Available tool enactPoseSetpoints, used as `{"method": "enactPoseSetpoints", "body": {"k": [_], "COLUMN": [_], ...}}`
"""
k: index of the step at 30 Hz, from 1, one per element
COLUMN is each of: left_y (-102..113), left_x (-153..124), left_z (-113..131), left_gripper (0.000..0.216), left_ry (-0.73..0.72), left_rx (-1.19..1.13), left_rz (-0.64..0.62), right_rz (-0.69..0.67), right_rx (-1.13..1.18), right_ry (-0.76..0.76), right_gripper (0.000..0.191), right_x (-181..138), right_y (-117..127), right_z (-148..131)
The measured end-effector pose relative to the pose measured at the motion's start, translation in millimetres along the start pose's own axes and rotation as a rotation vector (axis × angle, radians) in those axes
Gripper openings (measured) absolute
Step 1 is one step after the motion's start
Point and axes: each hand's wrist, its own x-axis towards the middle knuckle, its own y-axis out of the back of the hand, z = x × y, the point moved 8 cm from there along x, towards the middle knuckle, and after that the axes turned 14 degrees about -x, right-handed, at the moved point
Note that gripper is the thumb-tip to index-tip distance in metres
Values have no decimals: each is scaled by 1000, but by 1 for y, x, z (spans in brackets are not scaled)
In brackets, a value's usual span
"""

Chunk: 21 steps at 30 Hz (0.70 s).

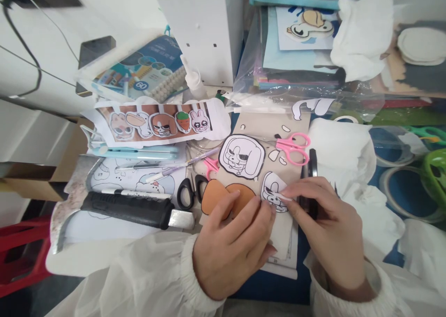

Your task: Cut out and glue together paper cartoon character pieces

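Observation:
My left hand rests with fingers curled on the beige sheet, its fingertips on the edge of a small black-and-white rabbit cutout and over two brown felt ovals. My right hand pinches the same cutout from the right with thumb and forefinger. A black object lies under the right fingers. Both wrists wear white sleeves.
A larger dog cutout and pink scissors lie just beyond the hands. Black-handled scissors, a black utility knife, pens and a sticker strip sit left. Tape rolls and white tissue crowd the right.

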Motion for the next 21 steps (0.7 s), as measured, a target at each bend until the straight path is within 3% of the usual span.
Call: {"method": "enactPoseSetpoints", "body": {"k": [21], "left_y": [2], "left_x": [0], "left_z": [3], "left_gripper": [34], "left_ry": [7], "left_rx": [24], "left_rz": [-2], "right_rz": [7], "right_rx": [20], "right_ry": [-8], "right_gripper": [13], "right_x": [0], "right_y": [0], "right_z": [0]}}
